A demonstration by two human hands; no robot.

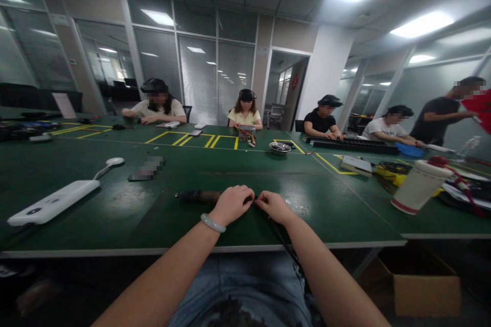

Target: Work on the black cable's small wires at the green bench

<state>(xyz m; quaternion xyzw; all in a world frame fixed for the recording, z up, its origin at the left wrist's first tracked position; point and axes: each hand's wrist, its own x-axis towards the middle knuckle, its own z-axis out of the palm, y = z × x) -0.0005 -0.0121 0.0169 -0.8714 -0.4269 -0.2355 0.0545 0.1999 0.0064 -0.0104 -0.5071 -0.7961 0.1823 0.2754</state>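
Observation:
A dark electric screwdriver (199, 196) lies along the green table (215, 163), its tip pointing left. My left hand (232, 202), with a pale bangle at the wrist, is wrapped over the tool's rear part. At that rear end the fingertips of my right hand (274, 205) are pinched on the black cord (282, 235), which runs down over the table's front edge. Both hands nearly touch. Exactly how the cord meets the tool is hidden by my fingers.
At left are a white power strip (57, 202) and a blurred flat object (148, 168). A metal bowl (280, 148) sits ahead. A cream tumbler (420, 186) and a grey box (356, 165) stand right. Several co-workers sit across; a cardboard box (425, 294) is below.

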